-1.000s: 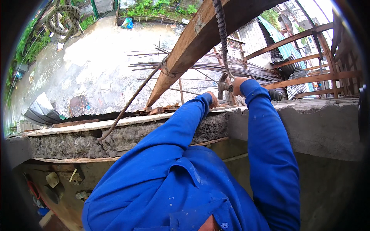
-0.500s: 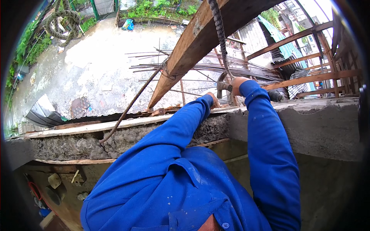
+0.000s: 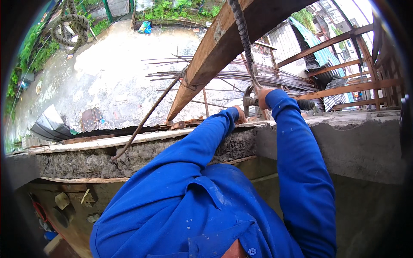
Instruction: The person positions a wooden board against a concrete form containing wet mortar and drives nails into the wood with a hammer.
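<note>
My right hand (image 3: 264, 98) is closed around a claw hammer, gripping it close behind its metal head (image 3: 248, 101). The dark grip of the hammer's handle (image 3: 306, 104) sticks out to the right past my wrist. Left of the hammer and a little lower, my left hand (image 3: 240, 115) is at the outer edge of the wall top, beside a board (image 3: 172, 132). Its fingers look curled together; whatever is between them, if anything, is too small to see. A twisted rope (image 3: 243, 32) hangs down just behind my right hand.
A thick slanting timber (image 3: 206, 56) rises in front of me, with a bent steel bar (image 3: 150, 112) against it. Rough concrete wall (image 3: 86, 165) runs across below my arms. Long rebars (image 3: 275, 77) lie beyond, and a wooden frame (image 3: 344, 89) stands at right. Wet ground (image 3: 116, 64) spreads below.
The hammer head has dipped slightly toward my left hand and its tilt has changed. My right hand has come down a little with it; my left hand stays at the wall edge.
</note>
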Tool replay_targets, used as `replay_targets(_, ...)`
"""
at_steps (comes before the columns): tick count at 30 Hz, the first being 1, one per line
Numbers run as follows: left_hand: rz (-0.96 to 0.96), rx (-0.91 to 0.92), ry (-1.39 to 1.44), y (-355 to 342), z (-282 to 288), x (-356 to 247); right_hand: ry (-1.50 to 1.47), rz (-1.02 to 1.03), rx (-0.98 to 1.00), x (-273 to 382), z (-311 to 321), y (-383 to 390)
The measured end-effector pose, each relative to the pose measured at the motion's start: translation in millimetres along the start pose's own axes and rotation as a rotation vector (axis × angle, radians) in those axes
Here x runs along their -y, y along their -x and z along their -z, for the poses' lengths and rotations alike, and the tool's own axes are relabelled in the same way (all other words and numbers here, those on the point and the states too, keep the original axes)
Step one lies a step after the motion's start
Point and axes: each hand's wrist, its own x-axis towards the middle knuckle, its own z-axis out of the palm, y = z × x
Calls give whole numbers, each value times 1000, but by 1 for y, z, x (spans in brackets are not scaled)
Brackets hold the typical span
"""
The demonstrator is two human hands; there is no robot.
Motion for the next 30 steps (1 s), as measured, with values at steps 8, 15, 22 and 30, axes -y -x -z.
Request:
replay_targets(8,43,-43,102,1,16,25,-155,-128,-114,21,35,11)
replay_targets(15,24,-45,33,22,12,7,-178,-126,-44,10,39,16)
replay_targets(22,-93,-10,-163,9,22,18,78,106,-17,23,27,7)
replay_targets(30,-229,-168,-322,92,26,-8,-148,-63,-188,-8,28,19)
